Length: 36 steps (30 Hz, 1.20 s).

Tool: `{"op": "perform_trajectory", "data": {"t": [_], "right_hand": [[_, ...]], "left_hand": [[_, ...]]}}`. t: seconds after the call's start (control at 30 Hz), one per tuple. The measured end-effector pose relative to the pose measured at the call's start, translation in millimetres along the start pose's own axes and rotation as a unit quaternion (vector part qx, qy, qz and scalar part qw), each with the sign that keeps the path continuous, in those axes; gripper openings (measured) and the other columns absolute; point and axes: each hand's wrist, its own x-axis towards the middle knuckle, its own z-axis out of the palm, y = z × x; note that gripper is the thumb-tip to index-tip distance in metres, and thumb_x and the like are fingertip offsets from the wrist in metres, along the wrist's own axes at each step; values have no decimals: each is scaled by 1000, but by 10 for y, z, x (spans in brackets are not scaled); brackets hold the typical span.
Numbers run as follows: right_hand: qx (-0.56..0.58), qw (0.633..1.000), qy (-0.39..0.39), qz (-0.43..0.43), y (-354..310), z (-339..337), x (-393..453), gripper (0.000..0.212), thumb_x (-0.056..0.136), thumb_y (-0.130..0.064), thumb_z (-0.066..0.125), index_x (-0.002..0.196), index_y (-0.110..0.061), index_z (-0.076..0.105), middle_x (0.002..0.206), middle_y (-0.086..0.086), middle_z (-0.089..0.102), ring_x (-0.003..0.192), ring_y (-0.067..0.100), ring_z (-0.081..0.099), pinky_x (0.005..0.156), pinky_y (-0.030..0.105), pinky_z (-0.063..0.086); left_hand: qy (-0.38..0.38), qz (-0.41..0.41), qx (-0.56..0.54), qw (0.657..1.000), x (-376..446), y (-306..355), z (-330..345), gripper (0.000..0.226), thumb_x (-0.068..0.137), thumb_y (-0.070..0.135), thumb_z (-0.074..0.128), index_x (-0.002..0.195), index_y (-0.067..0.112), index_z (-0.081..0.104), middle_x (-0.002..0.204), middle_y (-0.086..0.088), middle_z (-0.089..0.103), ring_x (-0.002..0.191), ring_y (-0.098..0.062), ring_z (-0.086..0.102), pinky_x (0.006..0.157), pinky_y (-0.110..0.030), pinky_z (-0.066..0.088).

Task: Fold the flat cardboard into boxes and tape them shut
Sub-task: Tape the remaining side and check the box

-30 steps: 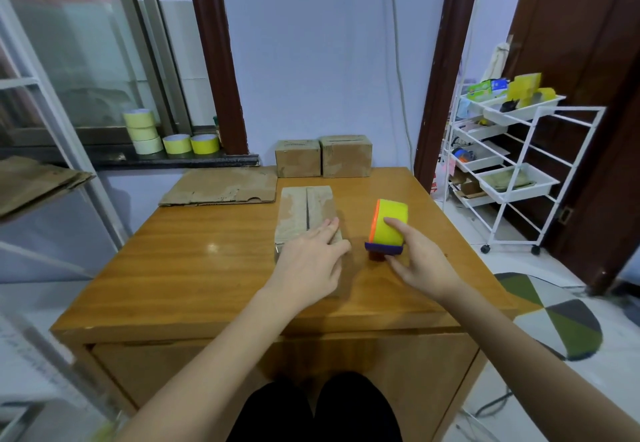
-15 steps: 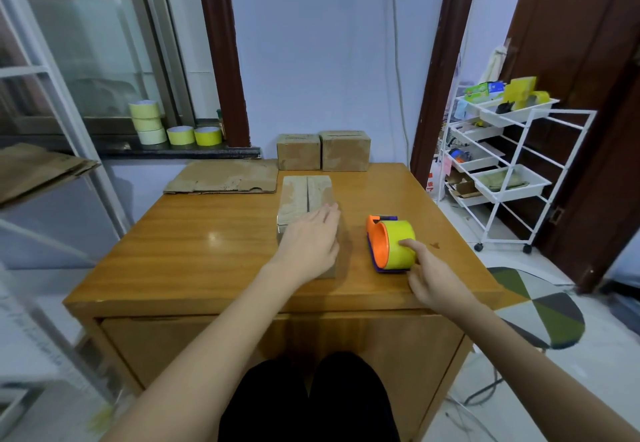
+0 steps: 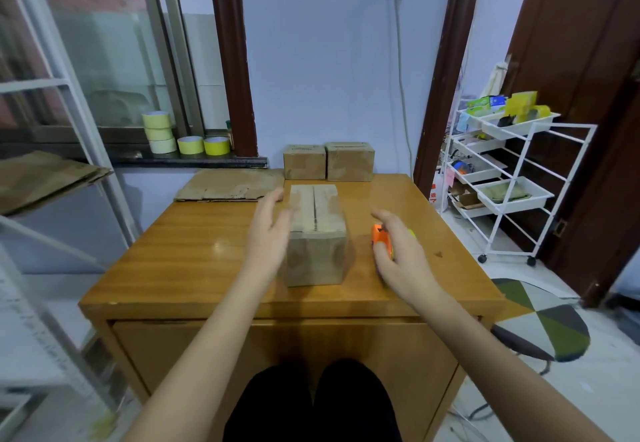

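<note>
1. Two closed boxes (image 3: 329, 161) stand at the tabletop's far edge, flat cardboard (image 3: 230, 185) at its far left corner.
2. The middle box (image 3: 316, 233) has untaped flaps; the left hand (image 3: 272, 237) lies flat-fingered beside it, the right hand (image 3: 398, 251) relaxed over the tape dispenser (image 3: 380, 239).

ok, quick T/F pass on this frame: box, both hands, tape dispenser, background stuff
1. The box in front of the person stands on the wooden table with its top seam showing. True.
2. The left hand lies flat on top of the box. False: it is at the box's left side, fingers straight.
3. The orange tape dispenser is right of the box, partly hidden by the right hand. True.
4. Three finished boxes stand at the table's far edge. False: two small boxes stand there side by side.
5. Flat cardboard lies at the table's far left. True.
6. The tape rolls sit on the white cart. False: they are on the window sill.
</note>
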Motion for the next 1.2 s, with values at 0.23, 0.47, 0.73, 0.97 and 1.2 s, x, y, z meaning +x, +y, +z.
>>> {"op": "perform_trajectory", "data": {"t": [0.23, 0.47, 0.73, 0.97, 1.2], "right_hand": [[330, 912, -28, 242, -271, 736, 120, 69, 89, -28, 39, 153, -23, 13, 156, -2, 25, 141, 14, 25, 118, 39, 22], [382, 892, -22, 242, -303, 807, 160, 57, 103, -21, 33, 153, -20, 7, 158, -1, 18, 144, 14, 17, 116, 30, 15], [149, 986, -70, 2, 171, 170, 270, 55, 92, 10, 46, 134, -26, 46, 144, -4, 44, 137, 9, 36, 106, 15, 36], [-54, 973, -175, -142, 226, 119, 556, 46, 80, -13, 76, 124, -19, 63, 134, -4, 57, 131, 12, 46, 111, 39, 37], [-5, 980, -109, -164, 242, 183, 572, 33, 76, -12, 80, 107, -18, 73, 117, -3, 68, 117, 8, 57, 103, 33, 45]], "left_hand": [[-90, -161, -168, 968, -192, -207, 158, 51, 103, 37, 31, 152, 30, 17, 157, 4, 22, 143, -17, 21, 113, -36, 18], [-87, -154, -196, 965, -193, -279, 247, 53, 102, 43, 28, 152, 32, 13, 155, 6, 24, 143, -17, 20, 114, -37, 18], [-142, 25, 54, 988, 53, -532, -349, 62, 90, -5, 52, 138, 34, 44, 146, 18, 32, 133, 2, 26, 109, -23, 17], [-189, 66, 94, 975, 233, -576, -336, 50, 82, 3, 70, 109, 44, 59, 117, 19, 54, 98, -3, 60, 95, -21, 49], [-127, 73, 85, 985, 234, -573, -261, 36, 78, 11, 76, 105, 33, 67, 111, 15, 61, 93, -8, 65, 88, -27, 54]]}}
